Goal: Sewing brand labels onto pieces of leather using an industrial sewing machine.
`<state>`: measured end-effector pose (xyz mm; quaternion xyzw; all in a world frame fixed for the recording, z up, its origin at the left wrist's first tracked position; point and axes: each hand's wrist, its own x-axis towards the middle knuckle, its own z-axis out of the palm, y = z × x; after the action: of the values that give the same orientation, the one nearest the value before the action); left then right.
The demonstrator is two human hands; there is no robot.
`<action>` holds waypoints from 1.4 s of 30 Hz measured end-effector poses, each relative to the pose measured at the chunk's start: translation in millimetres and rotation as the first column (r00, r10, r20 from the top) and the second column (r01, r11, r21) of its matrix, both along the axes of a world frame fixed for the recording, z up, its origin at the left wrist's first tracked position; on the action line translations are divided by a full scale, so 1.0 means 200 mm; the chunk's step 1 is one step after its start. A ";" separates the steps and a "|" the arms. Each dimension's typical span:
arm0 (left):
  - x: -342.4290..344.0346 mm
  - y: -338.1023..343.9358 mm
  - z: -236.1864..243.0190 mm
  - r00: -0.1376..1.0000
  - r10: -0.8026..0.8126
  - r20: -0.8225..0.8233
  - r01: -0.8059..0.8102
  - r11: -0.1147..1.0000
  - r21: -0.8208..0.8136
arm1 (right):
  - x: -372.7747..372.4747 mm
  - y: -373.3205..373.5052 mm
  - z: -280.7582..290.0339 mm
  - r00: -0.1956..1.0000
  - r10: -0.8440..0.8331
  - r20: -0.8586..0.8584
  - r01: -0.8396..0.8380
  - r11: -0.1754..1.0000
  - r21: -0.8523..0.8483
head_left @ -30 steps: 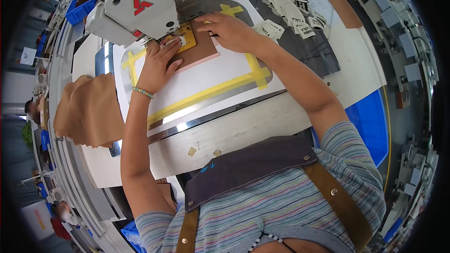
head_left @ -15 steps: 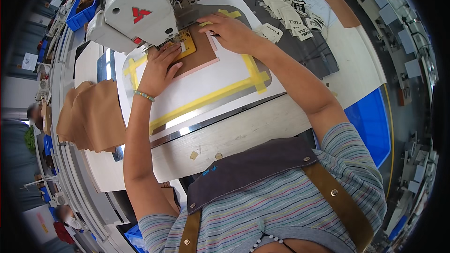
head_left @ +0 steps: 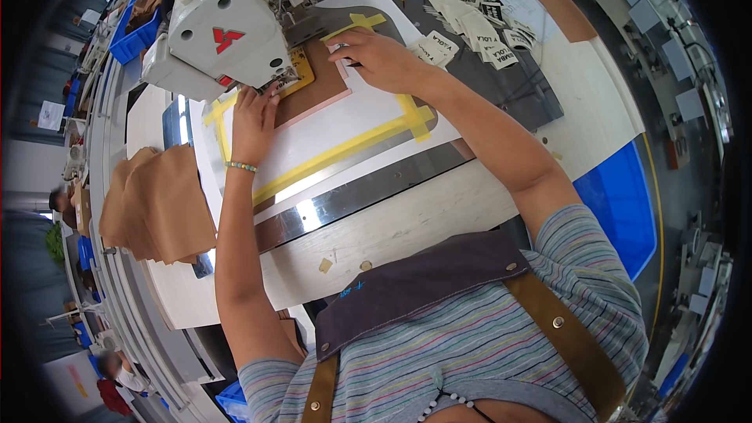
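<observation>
A white sheet (head_left: 374, 106) with yellow tape along its edges lies under the head of a white sewing machine (head_left: 200, 8). On it rests a brown panel (head_left: 326, 88) with a pinkish edge, partly covered by a yellow plate (head_left: 304, 74). My left hand (head_left: 255, 121) reaches to the machine's needle area, its fingers close together; whether they pinch anything is hidden. Over the panel's right edge is my right hand (head_left: 384, 61), fingers curled around a small object I cannot make out.
Brown pieces (head_left: 157, 204) are stacked left of the sheet. Printed fabric labels (head_left: 474, 27) lie in a pile at the back right, near a flat brown piece (head_left: 560, 12). A blue bin (head_left: 619, 211) stands right of the table. Another blue bin (head_left: 129, 43) is at the far left.
The taped sheet and brown panel have shifted left and slightly away, exposing more of the shiny plate in front. My left hand has drawn its fingers in from lying spread; my right hand moved slightly with the sheet.
</observation>
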<state>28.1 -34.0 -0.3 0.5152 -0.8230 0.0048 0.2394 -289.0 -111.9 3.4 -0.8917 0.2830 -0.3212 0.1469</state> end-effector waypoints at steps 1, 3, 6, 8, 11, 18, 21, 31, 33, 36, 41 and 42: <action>0.05 0.01 -0.02 0.995 0.095 -0.038 -0.097 0.994 -0.052 | 0.00 0.00 0.00 1.000 0.009 0.001 -0.009 1.000 -0.005; 0.12 0.03 -0.03 0.963 0.241 -0.121 -0.251 0.964 -0.084 | 0.01 0.01 0.00 1.000 0.017 0.003 -0.017 1.000 -0.008; 0.19 0.07 -0.06 0.926 0.377 -0.012 -0.377 0.922 -0.085 | 0.01 0.03 0.01 1.000 0.021 0.012 -0.020 1.000 -0.015; 0.19 0.10 -0.09 0.927 0.376 0.004 -0.376 0.926 -0.013 | 0.01 0.03 0.01 0.999 0.036 0.017 -0.036 0.999 -0.007; 0.15 0.15 -0.14 0.925 0.339 0.174 -0.316 0.938 -0.144 | 0.02 0.03 0.00 0.999 0.041 0.030 -0.040 0.998 -0.042; 0.00 0.18 -0.05 0.912 0.405 0.067 -0.402 0.914 -0.056 | 0.02 0.15 0.17 0.996 -0.031 -0.088 0.051 0.969 0.241; -0.04 0.18 -0.04 0.919 0.395 0.003 -0.392 0.913 -0.114 | 0.05 0.20 0.16 0.980 0.034 -0.195 -0.042 0.999 -0.034; -0.13 0.12 -0.09 0.629 0.454 -0.631 -0.264 0.888 0.376 | 0.17 0.28 0.03 0.958 0.007 -0.288 -0.102 0.944 -0.314; -0.12 0.12 -0.06 0.488 0.522 -0.699 -0.157 0.841 0.518 | 0.18 0.26 0.00 0.961 -0.003 -0.277 -0.095 0.936 -0.338; -0.13 0.15 -0.01 0.371 0.566 -0.736 -0.047 0.803 0.594 | 0.17 0.26 -0.01 0.962 -0.041 -0.270 -0.068 0.923 -0.379; -0.14 0.26 -0.02 0.094 0.549 -0.830 0.259 0.792 0.553 | 0.21 0.36 0.04 0.993 0.068 -0.100 -0.102 0.916 -0.387; -0.15 0.30 -0.02 0.092 0.544 -0.834 0.278 0.790 0.546 | 0.22 0.35 0.03 0.992 0.071 -0.101 -0.105 0.916 -0.387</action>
<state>-2.3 25.5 -3.7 0.5046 -0.3433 -0.5701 0.5500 -245.4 -41.2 8.6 -0.9277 0.1786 -0.3262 -0.0320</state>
